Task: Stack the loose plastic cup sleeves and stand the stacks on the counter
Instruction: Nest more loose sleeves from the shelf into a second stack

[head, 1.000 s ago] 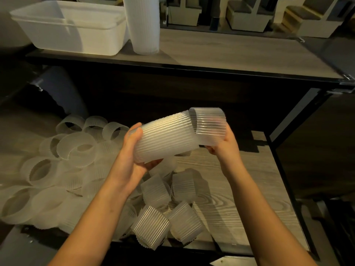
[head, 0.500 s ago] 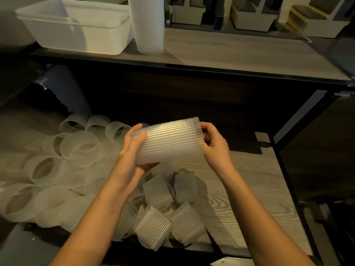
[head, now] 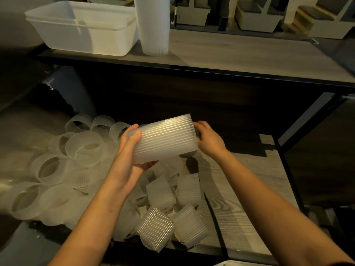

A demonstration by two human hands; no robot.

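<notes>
that last sleeve is now seated flush, so your held stack (head: 163,139) grows by one. left hand (head: 128,150) grips its near end, right hand (head: 208,138) presses the far end, above the loose sleeve pile (head: 107,181), below the counter (head: 240,52).

Dim warm light is falling across a grey wood-grain counter (head: 240,54) with a black edge. A lower wood-grain shelf (head: 240,198) is sitting beneath it, dark void between. Upholstered bench seats (head: 257,18), possibly booths, are showing behind. A white plastic bin (head: 86,33) is resting on the counter's left end.
</notes>
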